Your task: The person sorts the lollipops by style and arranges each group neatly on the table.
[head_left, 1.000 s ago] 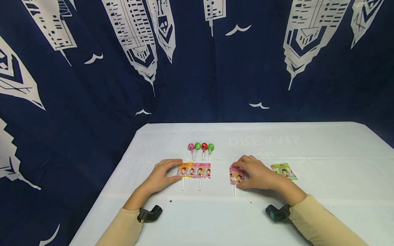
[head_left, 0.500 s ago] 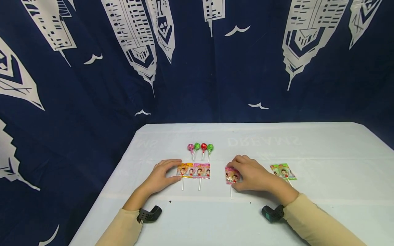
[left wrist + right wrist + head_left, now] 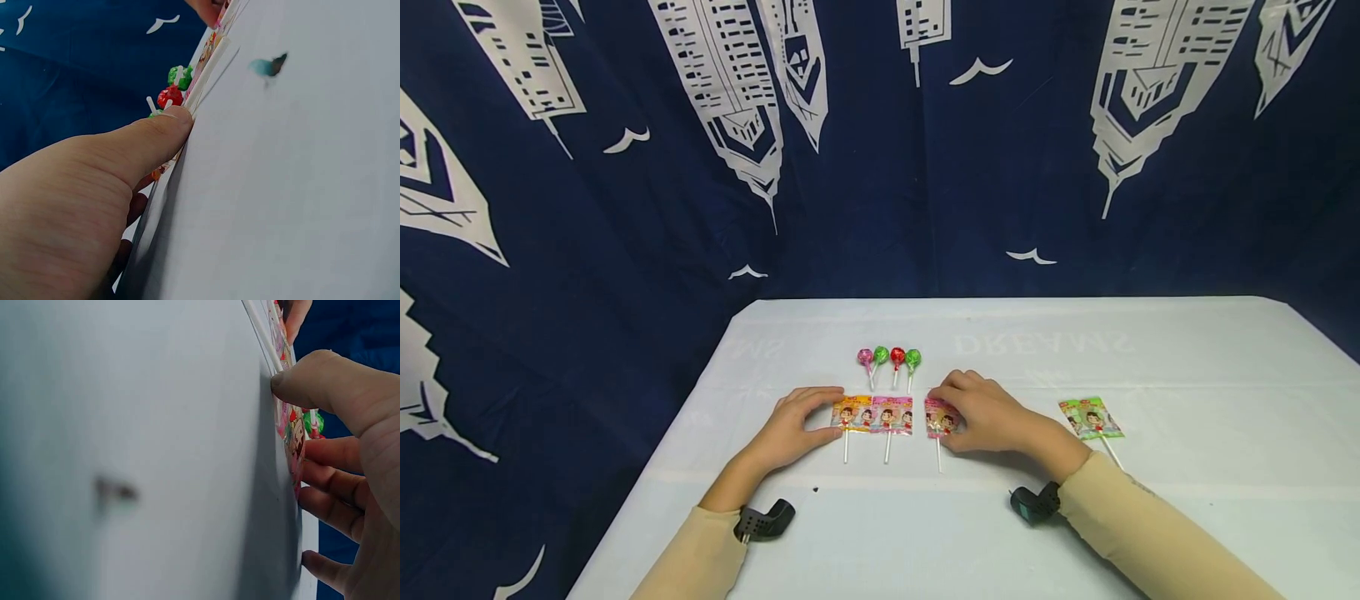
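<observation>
My left hand holds a flat lollipop in an orange wrapper, thumb at its lower edge and fingers at the upper one. Against its right side lies a flat lollipop in a pink wrapper, its white stick towards me. My right hand grips another flat pink-wrapped lollipop by top and bottom, a narrow gap away from that pair. In the right wrist view the thumb and fingers lie along this wrapper. The left wrist view shows the left thumb beside the wrappers, which are partly hidden.
Behind the flat lollipops lies a row of several round lollipops, purple, green and red. A green-wrapped flat lollipop lies to the right, beyond the right wrist. Small dark specks dot the white table; a navy printed cloth hangs behind.
My right hand has slid its pink-wrapped lollipop leftwards, narrowing the gap to the other two. The stick of the green-wrapped lollipop has come into sight. My left hand stays in place.
</observation>
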Demonstrator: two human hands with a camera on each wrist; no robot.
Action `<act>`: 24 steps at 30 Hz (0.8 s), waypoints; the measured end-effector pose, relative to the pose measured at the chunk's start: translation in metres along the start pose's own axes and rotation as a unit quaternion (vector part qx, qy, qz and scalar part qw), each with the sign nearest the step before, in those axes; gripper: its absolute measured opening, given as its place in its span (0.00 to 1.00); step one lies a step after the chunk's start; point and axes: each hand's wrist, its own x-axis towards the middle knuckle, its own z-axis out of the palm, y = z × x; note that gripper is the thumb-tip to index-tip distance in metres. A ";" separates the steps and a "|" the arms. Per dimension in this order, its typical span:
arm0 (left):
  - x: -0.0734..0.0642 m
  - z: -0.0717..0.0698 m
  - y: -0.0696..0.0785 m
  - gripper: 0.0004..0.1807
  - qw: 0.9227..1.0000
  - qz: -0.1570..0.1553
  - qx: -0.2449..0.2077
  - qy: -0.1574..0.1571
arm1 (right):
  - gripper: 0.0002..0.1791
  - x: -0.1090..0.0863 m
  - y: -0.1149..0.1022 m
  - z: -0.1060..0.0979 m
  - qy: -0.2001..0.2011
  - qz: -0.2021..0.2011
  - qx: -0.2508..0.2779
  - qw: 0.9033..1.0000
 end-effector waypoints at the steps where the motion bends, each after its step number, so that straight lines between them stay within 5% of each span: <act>1: 0.000 0.000 0.000 0.29 1.000 0.000 0.001 0.000 | 0.35 0.002 0.000 0.001 0.000 -0.001 0.005 1.000; 24: 0.000 -0.001 0.001 0.29 1.000 -0.002 0.000 -0.001 | 0.35 0.003 0.002 0.018 0.052 -0.001 0.068 0.996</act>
